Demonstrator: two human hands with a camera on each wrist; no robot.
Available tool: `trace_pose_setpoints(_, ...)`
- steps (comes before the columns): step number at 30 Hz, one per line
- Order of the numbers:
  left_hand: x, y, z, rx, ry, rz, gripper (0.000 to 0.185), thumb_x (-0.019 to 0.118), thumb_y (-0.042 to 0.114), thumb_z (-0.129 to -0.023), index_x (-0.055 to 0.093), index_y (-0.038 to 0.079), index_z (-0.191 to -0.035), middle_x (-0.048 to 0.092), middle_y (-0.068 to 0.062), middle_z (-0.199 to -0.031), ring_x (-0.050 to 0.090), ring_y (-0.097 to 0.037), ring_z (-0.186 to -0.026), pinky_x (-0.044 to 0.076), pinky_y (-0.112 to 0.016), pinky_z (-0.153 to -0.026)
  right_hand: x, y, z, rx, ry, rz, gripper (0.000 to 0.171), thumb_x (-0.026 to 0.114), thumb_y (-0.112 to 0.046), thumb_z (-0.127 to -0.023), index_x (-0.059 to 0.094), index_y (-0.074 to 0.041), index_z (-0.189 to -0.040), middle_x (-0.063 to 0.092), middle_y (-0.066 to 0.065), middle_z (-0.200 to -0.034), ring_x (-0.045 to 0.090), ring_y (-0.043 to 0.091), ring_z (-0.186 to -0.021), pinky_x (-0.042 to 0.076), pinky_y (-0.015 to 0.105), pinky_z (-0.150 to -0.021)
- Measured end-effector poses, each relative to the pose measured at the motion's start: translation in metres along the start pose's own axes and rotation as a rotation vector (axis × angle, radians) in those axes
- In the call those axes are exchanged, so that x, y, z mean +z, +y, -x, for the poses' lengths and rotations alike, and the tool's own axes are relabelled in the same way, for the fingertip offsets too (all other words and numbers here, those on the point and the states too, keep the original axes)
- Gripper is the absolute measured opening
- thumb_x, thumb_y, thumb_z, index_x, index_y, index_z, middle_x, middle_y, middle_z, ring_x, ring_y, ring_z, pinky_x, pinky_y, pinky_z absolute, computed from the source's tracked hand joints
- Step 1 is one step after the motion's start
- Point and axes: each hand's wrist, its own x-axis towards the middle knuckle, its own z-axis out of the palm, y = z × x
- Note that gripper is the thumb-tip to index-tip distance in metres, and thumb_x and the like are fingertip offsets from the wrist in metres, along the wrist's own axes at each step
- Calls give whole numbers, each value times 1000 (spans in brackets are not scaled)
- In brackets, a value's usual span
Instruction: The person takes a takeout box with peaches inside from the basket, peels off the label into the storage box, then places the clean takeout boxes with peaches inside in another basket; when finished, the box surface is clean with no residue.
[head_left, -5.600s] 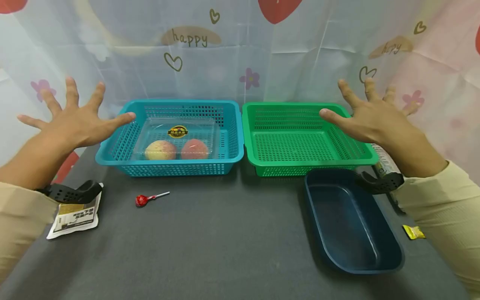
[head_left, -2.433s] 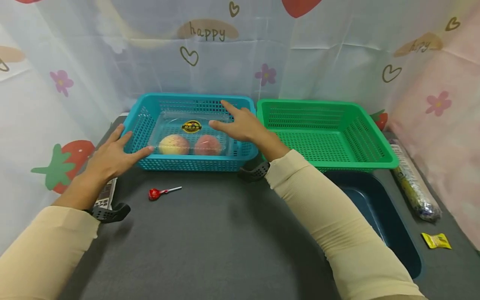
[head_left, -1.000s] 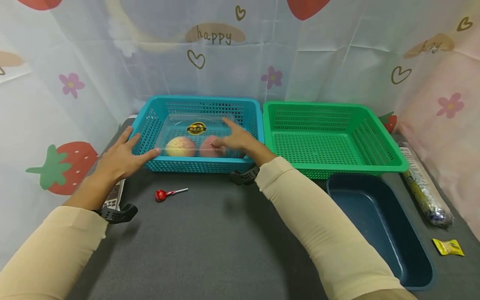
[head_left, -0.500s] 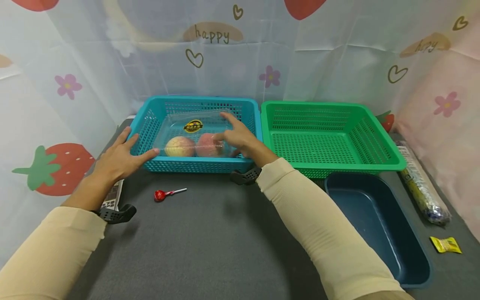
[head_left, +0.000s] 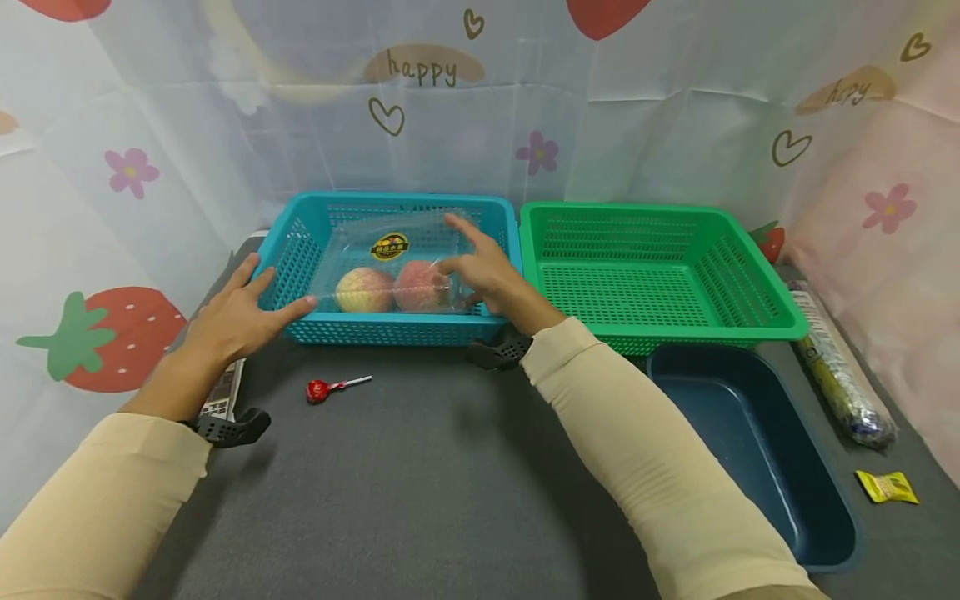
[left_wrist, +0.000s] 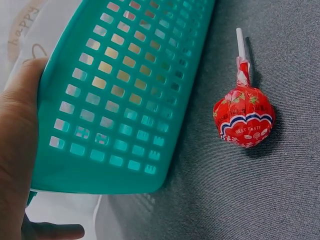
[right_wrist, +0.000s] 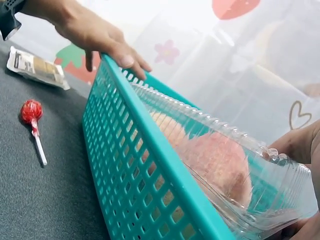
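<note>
A clear plastic fruit box (head_left: 352,242) with two peaches (head_left: 422,285) inside and a black-and-gold label sits in the blue basket (head_left: 375,332). My right hand (head_left: 487,271) grips the box's right end, thumb and fingers on its edges; that end is raised, so the box tilts. In the right wrist view the box (right_wrist: 270,200) stands partly above the basket's rim. My left hand (head_left: 236,321) rests on the basket's left front corner, its thumb along the front rim and its fingers spread over the left side.
A red lollipop (head_left: 318,391) lies in front of the blue basket. Right of it stands a green basket (head_left: 660,333), with a dark blue tray (head_left: 750,467) before it. A wrapped long package (head_left: 840,367) and a yellow candy (head_left: 887,487) lie far right; a printed packet (right_wrist: 37,67) lies left.
Both hands have come from spread in the air to the blue basket. The right hand has taken hold of the fruit box and lifted its right end; the left hand stays on the rim.
</note>
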Motion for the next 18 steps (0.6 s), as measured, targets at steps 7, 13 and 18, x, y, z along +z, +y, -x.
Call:
trace_pose_setpoints(7,0,0,-1,5,10,-8,99,40,70,-89,14,-1,-152,-6,-20,-158,11,-57,-135,16,-78,-95,-6,-6,5,4,12,-58,76,62,-2,-90,34,-40,-149,12,-9,-158,32,34,-135,54,53,-67)
trace_pose_setpoints(13,-1,-1,-2,8,8,-11,98,40,69,-90,13,-1,-152,-7,-21,-158,11,-58,-134,17,-78,-93,-15,-14,11,11,14,-139,78,62,1,-89,33,-38,-150,9,-2,-159,31,44,-131,55,53,-67)
trace_pose_setpoints(18,-2,1,-2,7,10,-12,99,40,71,-89,14,-1,-152,-6,-20,-158,12,-58,-134,17,-78,-94,-24,-21,17,11,5,-149,77,62,1,-90,33,-38,-150,7,-4,-159,24,46,-136,52,56,-75)
